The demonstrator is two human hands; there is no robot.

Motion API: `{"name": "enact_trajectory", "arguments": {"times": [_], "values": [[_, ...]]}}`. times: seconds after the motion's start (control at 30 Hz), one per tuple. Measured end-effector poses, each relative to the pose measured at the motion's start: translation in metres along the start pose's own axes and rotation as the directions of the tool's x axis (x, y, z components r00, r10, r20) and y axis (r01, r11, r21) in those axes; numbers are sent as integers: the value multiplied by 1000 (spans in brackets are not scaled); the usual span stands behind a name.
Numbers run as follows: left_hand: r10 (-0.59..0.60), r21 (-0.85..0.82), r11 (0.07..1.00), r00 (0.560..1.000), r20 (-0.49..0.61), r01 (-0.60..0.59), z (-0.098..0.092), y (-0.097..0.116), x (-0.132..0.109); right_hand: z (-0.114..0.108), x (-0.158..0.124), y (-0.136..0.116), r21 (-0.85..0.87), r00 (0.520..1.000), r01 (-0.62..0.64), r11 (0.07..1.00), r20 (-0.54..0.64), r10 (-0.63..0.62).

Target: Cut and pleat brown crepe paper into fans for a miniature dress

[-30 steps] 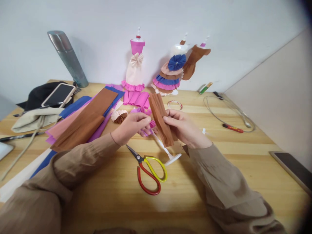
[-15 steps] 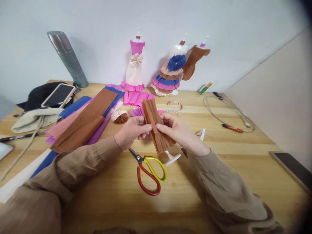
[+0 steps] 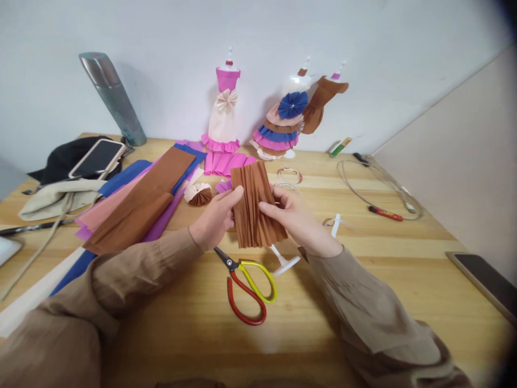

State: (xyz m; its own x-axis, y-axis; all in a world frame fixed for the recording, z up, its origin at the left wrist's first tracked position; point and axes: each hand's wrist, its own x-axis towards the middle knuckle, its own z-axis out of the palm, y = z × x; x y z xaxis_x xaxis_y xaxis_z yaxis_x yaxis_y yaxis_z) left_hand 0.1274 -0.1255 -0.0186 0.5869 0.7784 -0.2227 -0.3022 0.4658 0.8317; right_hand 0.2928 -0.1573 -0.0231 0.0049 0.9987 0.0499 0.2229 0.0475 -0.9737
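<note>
Between my two hands, above the table, is a brown pleated piece of crepe paper (image 3: 254, 207), its folds running roughly up and down. My left hand (image 3: 216, 216) grips its left edge with the thumb in front. My right hand (image 3: 297, 220) pinches the right side, thumb across the pleats and fingers behind. Just below lie scissors (image 3: 242, 277) with one red and one yellow handle loop. A white stand base (image 3: 287, 265) shows partly from behind the paper. To the left of my left hand rests a cream and brown pleated fan (image 3: 197, 194).
Coloured crepe sheets (image 3: 139, 194) lie at left, near a phone (image 3: 99, 158) and a flask (image 3: 115, 99). Small dress forms stand at the wall, one in a pink and cream dress (image 3: 224, 110). A cable (image 3: 385, 178) and another phone (image 3: 487, 280) lie at right.
The brown pleated paper has been spread wider and now faces me more flatly. My left thumb has shifted up to its left edge, while the right hand stays nearly in place.
</note>
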Motion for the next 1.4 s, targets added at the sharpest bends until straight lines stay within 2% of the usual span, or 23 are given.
{"name": "enact_trajectory", "arguments": {"times": [0.13,0.23,0.37,0.47,0.6,0.7,0.83,1.0,1.17,1.4], "values": [[-18,77,997,995,94,10,3,-3,-5,5,-1,-3,-143,996,89,986,22,-87],[11,93,995,990,140,-24,3,-8,-6,7,-4,-8,-149,993,98,984,81,-86],[59,87,994,991,120,-70,2,-10,-5,7,-6,-11,-13,993,50,999,110,-48],[52,66,996,994,97,-59,3,-9,-5,6,-8,-9,86,995,-8,996,102,0],[30,-21,999,999,31,-30,6,-8,-6,4,-10,-4,122,993,-121,985,24,119],[13,-86,996,1000,5,-13,9,-7,-7,3,-9,-3,136,988,-155,979,20,154],[-11,-100,995,1000,8,11,9,-6,-8,3,-7,-6,51,989,-144,988,50,142],[7,-47,999,1000,28,-6,6,-8,-9,3,-7,-11,-128,999,-10,992,44,16],[24,-28,999,999,33,-23,5,-11,-8,2,-10,-18,-402,995,95,911,44,-85],[-8,6,1000,1000,22,8,6,-18,-10,6,-13,-22,-389,994,94,917,86,-65]]}}
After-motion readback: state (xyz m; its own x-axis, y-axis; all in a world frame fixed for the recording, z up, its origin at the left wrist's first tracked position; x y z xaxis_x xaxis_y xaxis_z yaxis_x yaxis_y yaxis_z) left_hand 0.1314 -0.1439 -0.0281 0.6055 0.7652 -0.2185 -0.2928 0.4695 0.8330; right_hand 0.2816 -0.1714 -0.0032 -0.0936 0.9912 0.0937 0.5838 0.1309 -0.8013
